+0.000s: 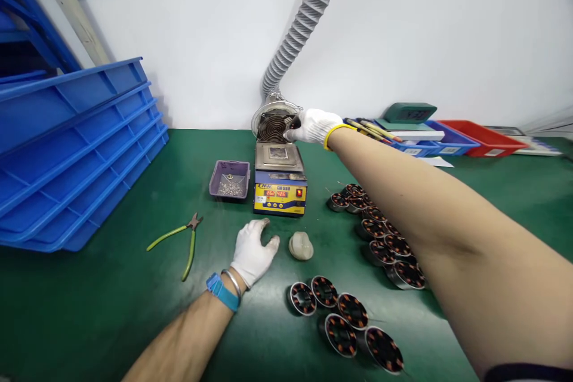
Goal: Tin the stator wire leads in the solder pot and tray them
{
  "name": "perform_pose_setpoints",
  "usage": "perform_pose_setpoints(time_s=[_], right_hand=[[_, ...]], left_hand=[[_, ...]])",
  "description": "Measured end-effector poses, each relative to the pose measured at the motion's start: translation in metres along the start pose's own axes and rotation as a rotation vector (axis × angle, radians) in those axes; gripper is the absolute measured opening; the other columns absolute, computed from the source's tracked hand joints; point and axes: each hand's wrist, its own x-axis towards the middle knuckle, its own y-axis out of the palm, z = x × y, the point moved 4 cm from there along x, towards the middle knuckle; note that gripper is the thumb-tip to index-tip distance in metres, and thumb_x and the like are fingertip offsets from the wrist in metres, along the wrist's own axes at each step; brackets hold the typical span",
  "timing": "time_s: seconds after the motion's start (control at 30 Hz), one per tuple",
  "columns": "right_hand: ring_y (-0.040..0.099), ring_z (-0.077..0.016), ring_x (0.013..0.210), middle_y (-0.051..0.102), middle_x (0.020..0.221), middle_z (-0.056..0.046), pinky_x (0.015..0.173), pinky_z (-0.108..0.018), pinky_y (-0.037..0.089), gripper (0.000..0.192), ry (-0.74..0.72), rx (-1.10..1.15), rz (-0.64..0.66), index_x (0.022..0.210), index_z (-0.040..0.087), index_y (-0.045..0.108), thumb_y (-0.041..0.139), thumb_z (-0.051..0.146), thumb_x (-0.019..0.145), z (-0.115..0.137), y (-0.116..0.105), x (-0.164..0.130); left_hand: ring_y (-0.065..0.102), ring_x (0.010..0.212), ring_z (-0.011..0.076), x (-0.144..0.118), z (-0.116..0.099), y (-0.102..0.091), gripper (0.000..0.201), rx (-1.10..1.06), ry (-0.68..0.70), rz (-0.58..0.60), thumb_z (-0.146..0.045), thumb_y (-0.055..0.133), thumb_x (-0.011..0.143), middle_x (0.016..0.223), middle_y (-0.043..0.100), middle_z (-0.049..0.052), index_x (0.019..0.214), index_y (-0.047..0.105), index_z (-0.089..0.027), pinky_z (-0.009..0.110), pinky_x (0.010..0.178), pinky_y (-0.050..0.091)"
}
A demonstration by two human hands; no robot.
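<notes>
- Gloved right hand (313, 125) reaches far forward, its fingers closed on the rim of the round wire-grilled fume intake (274, 125) at the end of the grey ribbed hose (308, 12), which sits just behind and above the solder pot (280, 182).
- Gloved left hand (253, 250) rests flat on the green counter (111, 310), fingers apart and holding nothing, just beside a pale lump (301, 246) and in front of the solder pot.
- Judging by the layout, the work looks early: the intake is being gripped, both hands are free of parts, and no stator is at the pot.
- About 5 copper-wound stators (344, 322) lie near the left hand; a longer row of stators (380, 236) runs along under the right forearm.
- Green-handled cutters (181, 242) lie untouched to the left; a purple tray (230, 179) of small metal bits stands touching-close to the pot's left side.
- Hard to tell: the pot's red display digits are too small to read, the right forearm hides part of the stator row, and the pale lump's nature is unclear.
- Blue stacked trays (76, 149) are cut off at the left edge.
</notes>
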Motion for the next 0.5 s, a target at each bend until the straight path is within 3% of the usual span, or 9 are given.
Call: perform_pose_setpoints(time_s=[0.13, 0.3, 0.5], right_hand=[[0.066, -0.034, 0.108, 0.07, 0.115, -0.017, 0.088, -0.041, 0.052, 0.047, 0.109, 0.166, -0.102, 0.113, 0.015, 0.068, 0.06, 0.05, 0.083, 0.005, 0.012, 0.002], [0.064, -0.034, 0.113, 0.068, 0.12, -0.021, 0.093, -0.043, 0.051, 0.049, 0.094, 0.215, -0.1, 0.12, 0.011, 0.063, 0.062, 0.044, 0.083, 0.018, 0.034, 0.001], [0.067, -0.0327, 0.108, 0.073, 0.107, -0.014, 0.093, -0.042, 0.053, 0.045, 0.127, 0.36, -0.182, 0.107, 0.017, 0.071, 0.065, 0.051, 0.079, 0.001, 0.014, -0.014]], left_hand=[[0.064, 0.113, 0.0287, 0.0, 0.001, 0.001, 0.039, -0.009, -0.008, -0.005, -0.024, 0.067, 0.083, 0.118, 0.07, 0.012, 0.12, 0.065, -0.013, 0.046, 0.104, 0.052], [0.065, 0.112, 0.0283, 0.001, 0.002, 0.001, 0.038, -0.042, 0.008, -0.025, -0.024, 0.067, 0.083, 0.118, 0.07, 0.013, 0.12, 0.065, -0.012, 0.046, 0.103, 0.052], [0.065, 0.111, 0.0283, 0.001, 0.004, 0.001, 0.037, -0.089, 0.019, -0.045, -0.025, 0.066, 0.083, 0.117, 0.071, 0.013, 0.117, 0.066, -0.013, 0.046, 0.103, 0.051]])
